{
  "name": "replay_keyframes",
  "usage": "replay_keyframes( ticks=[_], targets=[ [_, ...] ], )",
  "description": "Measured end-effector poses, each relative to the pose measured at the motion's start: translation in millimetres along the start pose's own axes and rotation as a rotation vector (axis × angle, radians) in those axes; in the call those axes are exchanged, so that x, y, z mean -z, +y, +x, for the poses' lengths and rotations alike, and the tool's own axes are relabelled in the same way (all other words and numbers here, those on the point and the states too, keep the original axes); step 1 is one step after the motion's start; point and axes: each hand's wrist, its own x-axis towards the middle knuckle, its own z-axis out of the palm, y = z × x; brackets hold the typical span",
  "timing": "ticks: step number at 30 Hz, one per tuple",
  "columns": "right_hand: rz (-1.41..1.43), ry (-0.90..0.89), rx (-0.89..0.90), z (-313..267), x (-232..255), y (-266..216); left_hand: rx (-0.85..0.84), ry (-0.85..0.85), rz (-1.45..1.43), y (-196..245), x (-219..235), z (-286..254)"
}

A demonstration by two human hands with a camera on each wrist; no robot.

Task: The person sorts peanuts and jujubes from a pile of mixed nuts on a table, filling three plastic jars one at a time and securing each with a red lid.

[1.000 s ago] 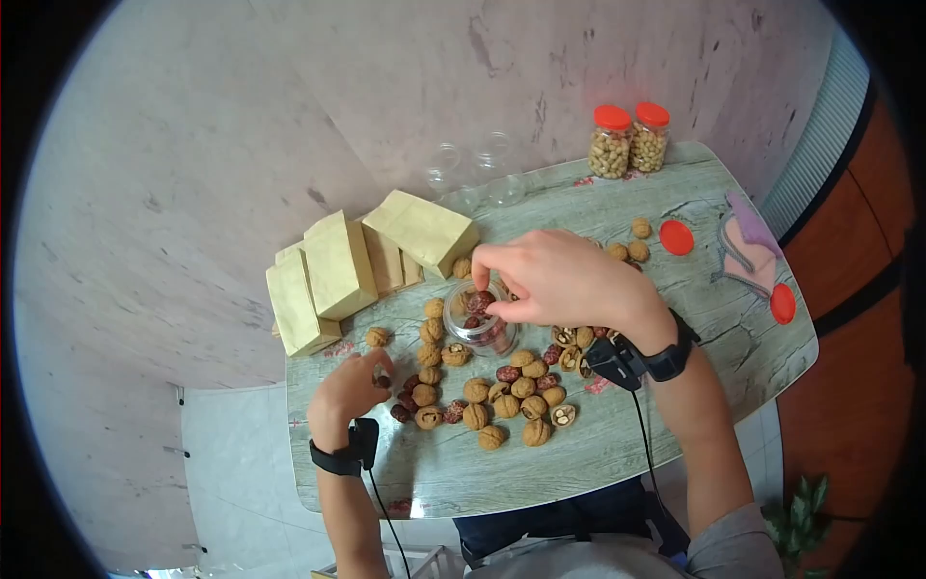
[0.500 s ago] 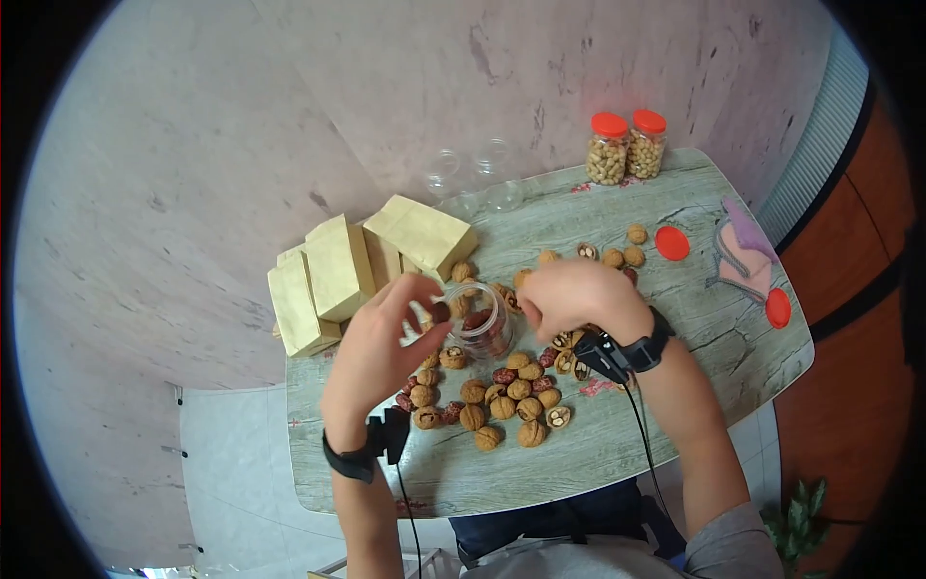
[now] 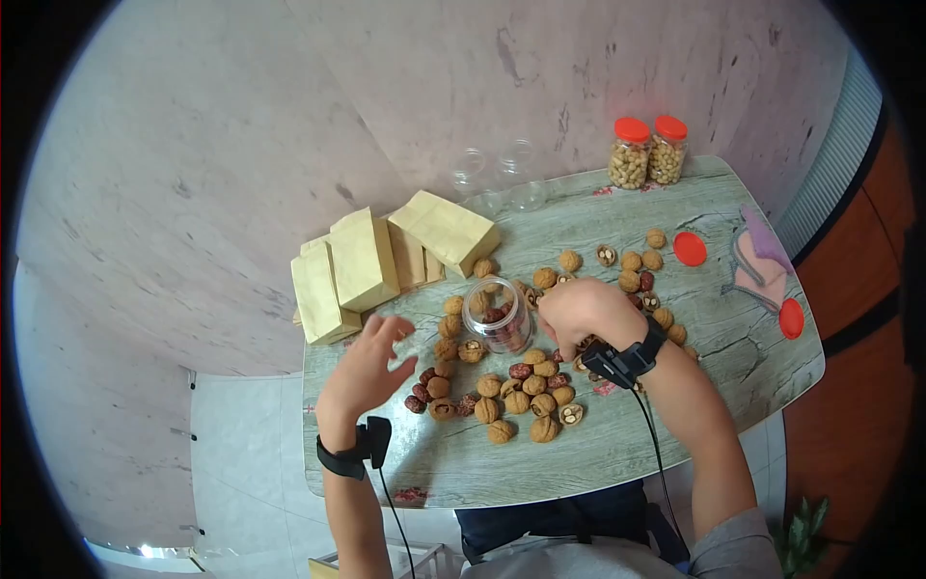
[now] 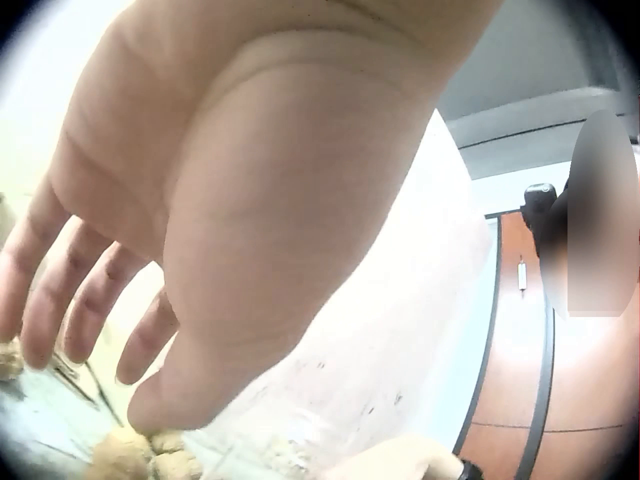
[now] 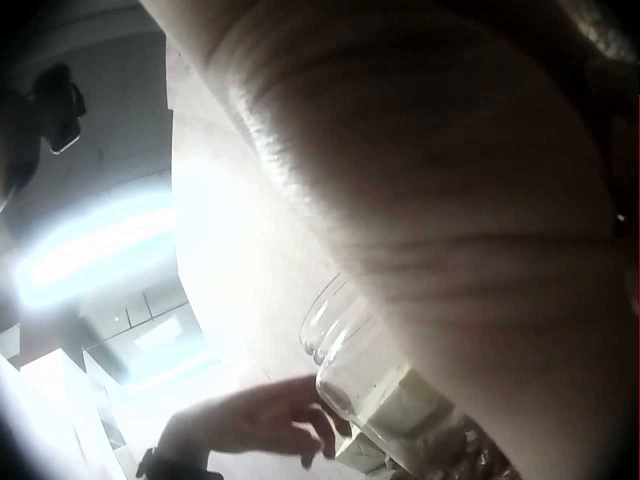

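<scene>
A clear open jar (image 3: 498,318) with dark red dates inside stands among loose walnuts (image 3: 487,410) and dates (image 3: 422,392). To its left, the left hand (image 3: 367,372) hovers with fingers spread and nothing held; in the left wrist view, that hand (image 4: 250,180) shows loosely bent fingers above walnuts (image 4: 120,455). Just right of the jar, the right hand (image 3: 598,314) bends down over the nuts, its fingertips mostly hidden. The right wrist view shows the right palm (image 5: 430,200) close up, beside the jar (image 5: 350,370); whether it holds anything cannot be seen.
Tan paper bags (image 3: 362,261) stand at the back left. Clear empty jars (image 3: 521,169) are behind, with two red-lidded jars (image 3: 629,159) of nuts farther right. Red lids (image 3: 690,249) and a pink-purple cloth (image 3: 760,265) lie on the table's right side.
The left hand brought a date to the jar, then drew back left without it. The right hand moved from over the jar, where it held a date, to the nuts on the right.
</scene>
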Motion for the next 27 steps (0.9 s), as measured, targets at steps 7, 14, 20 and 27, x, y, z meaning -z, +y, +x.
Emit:
replay_keyframes(
  ticks=[7, 14, 20, 27],
  targets=[
    [0.244, 0.436, 0.185, -52, 32, 32, 0.180, -0.254, -0.042, -13, -23, -35],
    [0.399, 0.910, 0.343, -54, 38, -3, 0.175, -0.178, -0.089, -28, -35, -46],
    [0.308, 0.688, 0.290, -68, 37, 0, 0.073, 0.096, -0.113, 12, -5, -23],
    [0.158, 0.452, 0.272, -78, 18, -14, -0.275, 0.310, -0.167, 74, -2, 34]
  ],
)
